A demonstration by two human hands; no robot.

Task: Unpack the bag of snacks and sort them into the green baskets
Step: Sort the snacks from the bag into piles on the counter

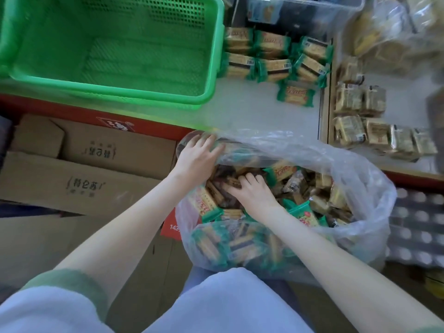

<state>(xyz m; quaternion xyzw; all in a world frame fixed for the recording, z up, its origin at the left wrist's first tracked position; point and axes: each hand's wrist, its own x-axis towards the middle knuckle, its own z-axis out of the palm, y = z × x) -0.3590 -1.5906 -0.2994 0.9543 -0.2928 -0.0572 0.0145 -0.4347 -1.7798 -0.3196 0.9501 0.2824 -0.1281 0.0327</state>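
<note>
The crinkly clear bag [370,186] bulges with glossy rectangular packets [281,171]. The left hand [197,156] presses its far rim, fingers spread. The right hand [252,192] curls among the packets, its grasp unclear.

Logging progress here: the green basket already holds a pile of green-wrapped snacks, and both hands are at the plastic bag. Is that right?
Not quite. The head view shows the green basket empty; the green-wrapped snacks lie on the white shelf beside it. Both hands are indeed at the plastic bag, the left hand on its rim, the right hand inside.
</note>
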